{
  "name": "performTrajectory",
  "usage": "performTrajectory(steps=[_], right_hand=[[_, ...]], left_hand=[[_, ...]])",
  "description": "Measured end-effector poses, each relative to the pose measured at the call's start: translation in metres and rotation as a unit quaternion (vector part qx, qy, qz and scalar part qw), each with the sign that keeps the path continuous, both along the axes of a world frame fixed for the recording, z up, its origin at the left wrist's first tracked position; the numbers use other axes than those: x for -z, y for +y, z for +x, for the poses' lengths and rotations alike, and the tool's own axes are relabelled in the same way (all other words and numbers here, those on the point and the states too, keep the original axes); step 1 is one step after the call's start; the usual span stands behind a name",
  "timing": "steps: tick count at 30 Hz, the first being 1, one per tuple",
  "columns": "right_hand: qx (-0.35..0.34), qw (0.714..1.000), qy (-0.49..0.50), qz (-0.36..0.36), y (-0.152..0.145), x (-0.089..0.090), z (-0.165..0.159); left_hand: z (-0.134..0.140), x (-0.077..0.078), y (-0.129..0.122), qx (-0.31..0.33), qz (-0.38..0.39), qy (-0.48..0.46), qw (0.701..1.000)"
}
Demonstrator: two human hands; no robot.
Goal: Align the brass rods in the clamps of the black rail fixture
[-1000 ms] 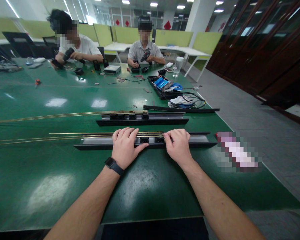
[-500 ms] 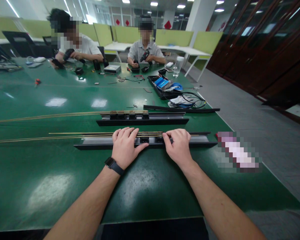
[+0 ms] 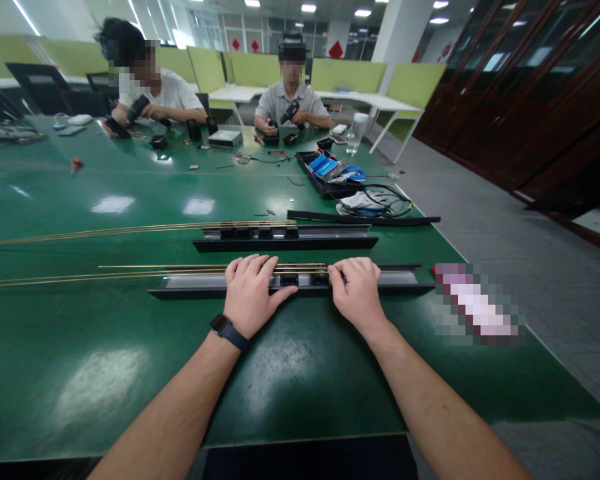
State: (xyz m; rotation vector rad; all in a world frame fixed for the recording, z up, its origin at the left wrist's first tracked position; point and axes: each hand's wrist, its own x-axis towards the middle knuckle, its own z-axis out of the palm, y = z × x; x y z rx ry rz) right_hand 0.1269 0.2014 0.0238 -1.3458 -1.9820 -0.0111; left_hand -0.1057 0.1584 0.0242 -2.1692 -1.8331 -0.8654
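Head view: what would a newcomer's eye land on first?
Probably the bare left hand and right hand, centred over the nearer black channel with its thin brass-coloured rods. Then the pixelated pink patch on the green table, right of that channel. At the far side, two people hold power drills.

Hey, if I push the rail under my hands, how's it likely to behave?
The rail probably won't roll or easily tip, since it lies long and low. It might slide fairly readily, as the table looks glossy. The thin gold rods reaching past its left end could sway or shift with it.
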Motion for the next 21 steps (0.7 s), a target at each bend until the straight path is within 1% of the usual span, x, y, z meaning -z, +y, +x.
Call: performTrajectory(steps=[14, 21], right_hand=[[0.005, 1.000, -0.012, 0.012, -0.0021, 0.0008, -0.0003], [-0.004, 1.000, -0.002, 0.004, 0.0009, 0.0018, 0.0006]], left_hand=[[0.0002, -0.0005, -0.0001, 0.000, -0.001, -0.004, 1.000], [0.0002, -0.0001, 0.0005, -0.001, -0.003, -0.003, 1.000]])
